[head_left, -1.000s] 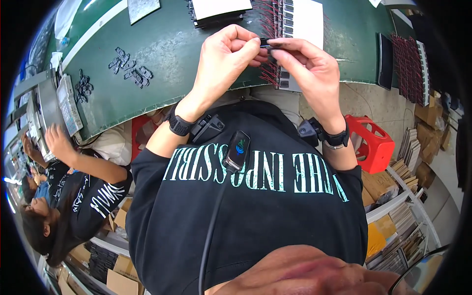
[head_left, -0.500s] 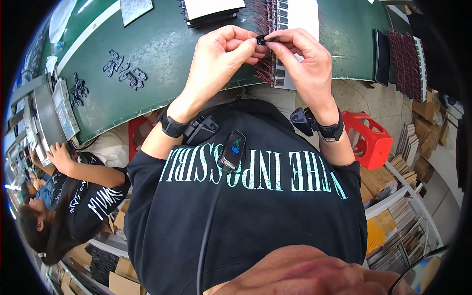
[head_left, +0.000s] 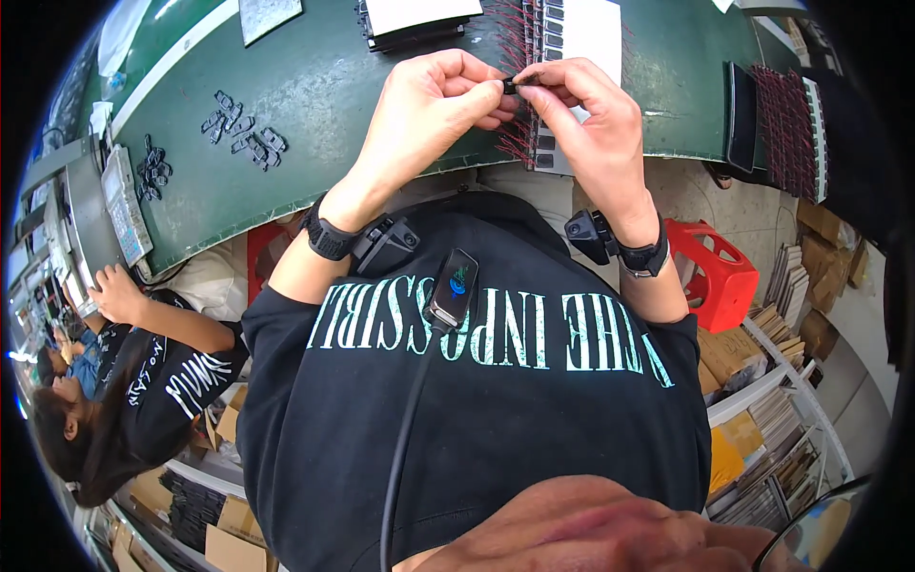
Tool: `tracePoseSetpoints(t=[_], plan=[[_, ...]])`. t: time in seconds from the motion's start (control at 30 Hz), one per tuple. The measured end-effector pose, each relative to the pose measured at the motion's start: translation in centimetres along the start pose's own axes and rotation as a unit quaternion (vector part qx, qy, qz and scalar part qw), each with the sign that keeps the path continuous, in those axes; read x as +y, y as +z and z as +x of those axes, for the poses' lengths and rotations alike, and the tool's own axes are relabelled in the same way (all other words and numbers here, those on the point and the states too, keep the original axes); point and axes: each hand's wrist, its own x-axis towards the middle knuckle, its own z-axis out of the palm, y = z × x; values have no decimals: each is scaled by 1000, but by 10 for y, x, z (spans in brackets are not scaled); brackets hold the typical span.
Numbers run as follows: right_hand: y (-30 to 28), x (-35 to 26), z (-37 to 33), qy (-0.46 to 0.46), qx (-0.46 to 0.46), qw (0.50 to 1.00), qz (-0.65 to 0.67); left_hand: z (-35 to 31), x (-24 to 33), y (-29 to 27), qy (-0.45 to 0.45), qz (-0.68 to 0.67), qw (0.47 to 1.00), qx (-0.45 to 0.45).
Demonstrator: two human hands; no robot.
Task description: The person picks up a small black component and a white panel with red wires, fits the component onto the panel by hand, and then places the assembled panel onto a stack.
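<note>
Over the green table [head_left: 324, 124], my left hand [head_left: 434, 100] and my right hand [head_left: 586, 110] meet, pinching one small black plastic part [head_left: 509, 86] between thumbs and fingertips. The fingers hide most of it. Right beneath my hands runs a strip holding a row of small dark pieces [head_left: 553, 57], with thin red wires [head_left: 512, 38] sticking out along its left side. A white sheet [head_left: 593, 38] lies against the strip's right side. Several loose black plastic parts [head_left: 250, 143] are scattered on the table to the left.
A black stack with a white top [head_left: 419, 14] stands at the back. At the right lie a black panel [head_left: 741, 114] and another red-wired rack [head_left: 786, 129]. A red stool [head_left: 710, 276] is beside me. At the left, a co-worker's hand [head_left: 119, 294] rests near a keypad [head_left: 126, 205].
My hands stay together on the black part, which has shifted very slightly. The view has moved a little, and the co-worker's hand has changed position slightly.
</note>
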Motion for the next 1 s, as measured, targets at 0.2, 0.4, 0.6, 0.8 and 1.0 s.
tracePoseSetpoints(t=[0.2,0.4,0.6,0.8,1.0], plan=[[-1,11,2,74,-26,981,176,-3,4,-2,-8,-16,1000,-13],[-9,13,11,132,-127,942,283,-2,8,-5,-3,19,1000,-20],[-5,8,14,129,-127,954,240,0,5,-6,11,-1,1000,-13],[5,-2,8,38,-94,994,38,-8,-6,0,57,39,998,13],[14,-9,-7,107,-73,964,234,-21,9,-12,7,-40,999,-30]])
